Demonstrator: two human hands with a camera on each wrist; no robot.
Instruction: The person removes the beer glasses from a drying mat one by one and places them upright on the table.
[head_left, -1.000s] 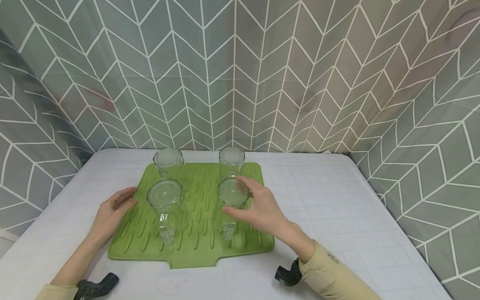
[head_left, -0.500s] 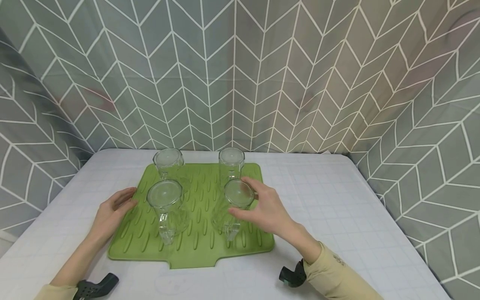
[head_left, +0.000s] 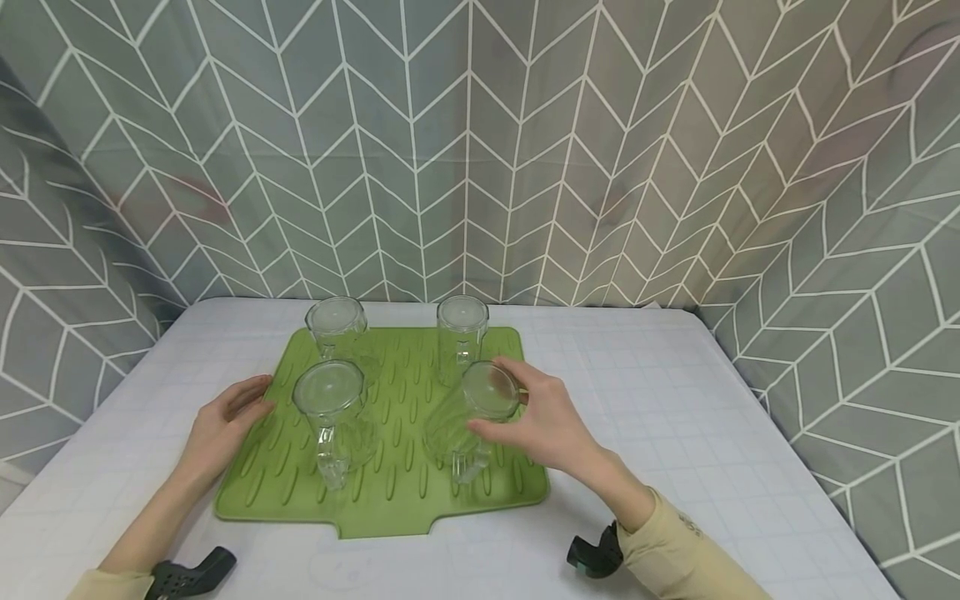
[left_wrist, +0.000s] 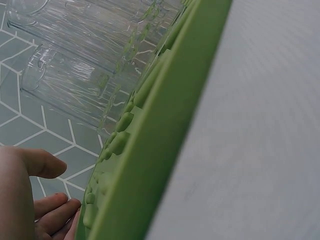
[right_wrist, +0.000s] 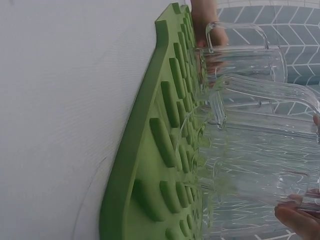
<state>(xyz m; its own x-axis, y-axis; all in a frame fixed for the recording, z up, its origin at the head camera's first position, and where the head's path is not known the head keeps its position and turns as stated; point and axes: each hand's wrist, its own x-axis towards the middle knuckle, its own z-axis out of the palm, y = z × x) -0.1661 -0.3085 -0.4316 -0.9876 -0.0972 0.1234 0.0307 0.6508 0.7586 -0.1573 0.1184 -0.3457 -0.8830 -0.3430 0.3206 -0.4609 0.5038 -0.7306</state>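
Observation:
Four-sided and green, a ribbed drying mat [head_left: 405, 467] lies on the table, bearing several clear glass mugs that stand base up. At its front right, my right hand [head_left: 543, 417] grips one glass mug [head_left: 489, 392] near its raised base, thumb in front and fingers behind. That mug leans right, its handle towards me; in the right wrist view its rim end is at the mat. My left hand [head_left: 225, 421] rests at the mat's left edge with fingers loosely bent. The left wrist view shows its thumb [left_wrist: 47, 164] apart from the fingers, which touch the mat edge.
Another mug [head_left: 330, 392] stands front left on the mat, and two more, a back left mug [head_left: 337, 321] and a back right mug [head_left: 462, 321], stand behind. A white cloth [head_left: 622, 375] covers the table. A patterned grey curtain [head_left: 480, 150] hangs behind.
My right hand has moved a little to the right, tipping the front right mug's raised base that way. The left hand and the other mugs stay put.

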